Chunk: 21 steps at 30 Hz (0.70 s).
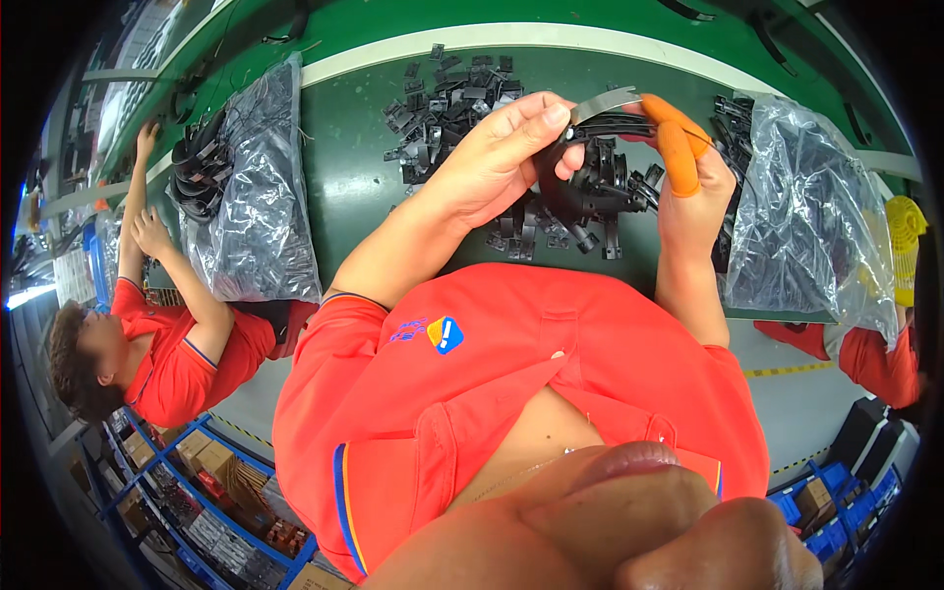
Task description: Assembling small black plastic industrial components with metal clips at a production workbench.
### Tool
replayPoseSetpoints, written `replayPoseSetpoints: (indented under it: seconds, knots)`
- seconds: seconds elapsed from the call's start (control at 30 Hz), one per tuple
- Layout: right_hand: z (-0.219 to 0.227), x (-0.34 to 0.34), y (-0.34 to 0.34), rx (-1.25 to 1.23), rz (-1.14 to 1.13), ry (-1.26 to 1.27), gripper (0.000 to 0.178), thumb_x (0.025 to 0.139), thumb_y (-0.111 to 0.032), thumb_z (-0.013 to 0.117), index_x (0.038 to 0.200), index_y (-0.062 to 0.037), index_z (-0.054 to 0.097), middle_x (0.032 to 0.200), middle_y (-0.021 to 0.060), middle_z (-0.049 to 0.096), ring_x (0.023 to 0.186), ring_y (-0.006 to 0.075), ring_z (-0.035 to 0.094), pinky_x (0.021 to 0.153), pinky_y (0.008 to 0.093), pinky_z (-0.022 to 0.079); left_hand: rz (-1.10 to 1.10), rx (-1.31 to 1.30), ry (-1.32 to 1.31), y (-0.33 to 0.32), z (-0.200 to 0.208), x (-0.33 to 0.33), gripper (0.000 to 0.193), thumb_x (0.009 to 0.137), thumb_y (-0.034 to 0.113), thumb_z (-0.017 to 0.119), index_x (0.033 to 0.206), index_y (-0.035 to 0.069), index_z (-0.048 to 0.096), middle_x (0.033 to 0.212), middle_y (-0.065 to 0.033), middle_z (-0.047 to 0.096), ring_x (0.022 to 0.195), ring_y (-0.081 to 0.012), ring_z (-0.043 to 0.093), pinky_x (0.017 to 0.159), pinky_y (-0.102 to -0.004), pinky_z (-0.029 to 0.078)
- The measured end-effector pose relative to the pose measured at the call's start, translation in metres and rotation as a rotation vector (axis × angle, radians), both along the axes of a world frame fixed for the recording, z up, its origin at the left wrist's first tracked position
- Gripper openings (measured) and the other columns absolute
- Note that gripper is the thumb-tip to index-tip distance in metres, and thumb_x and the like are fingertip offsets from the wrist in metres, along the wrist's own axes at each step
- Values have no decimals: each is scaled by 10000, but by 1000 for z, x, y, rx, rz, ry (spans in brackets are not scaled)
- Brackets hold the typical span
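In front of my chest, my left hand [497, 157] is closed on a curved black part [553, 185], pinching it between thumb and fingers. A bent silver metal strip [602, 102] rises from the pinch, with several thin black strands [618, 126] running below it to the right. My right hand [696, 192], with orange finger covers on some fingers, is closed at the right end of these strands; its exact grip is partly hidden. Beneath both hands, more black parts [600, 182] lie loose on the green table [354, 147].
Small black plastic pieces [472, 93] are heaped beyond my left hand. Clear plastic bags of black parts lie at left [261, 187] and right [806, 197]. A co-worker [177, 344] reaches over the table at left; another's red sleeve [875, 364] shows at right, near a yellow plastic object [905, 246].
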State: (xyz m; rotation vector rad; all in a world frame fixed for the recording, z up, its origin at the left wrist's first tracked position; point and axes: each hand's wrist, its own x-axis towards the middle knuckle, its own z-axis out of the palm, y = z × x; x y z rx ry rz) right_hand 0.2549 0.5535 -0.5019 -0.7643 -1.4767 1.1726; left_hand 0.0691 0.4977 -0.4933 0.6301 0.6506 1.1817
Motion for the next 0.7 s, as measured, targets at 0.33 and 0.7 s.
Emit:
replayPoseSetpoints:
  seconds: [0.33,0.7]
  knots:
    - [1,-1,10,-91,-5,10,186,886,-93,556,1007,36,617,810,69,625,680,105,560,620,219,445,-25,90,90,4,-4,5,214,912,258,556,965,52,534,866,-26,560,803,-106,543,743,-257,429]
    - [-5,-9,-10,-598,459,610,333,931,-227,468,1106,46,540,836,74,592,618,123,518,631,284,474,89,259,217,6,-13,2,363,937,405,463,917,49,531,765,-15,520,719,-94,466,715,-234,384]
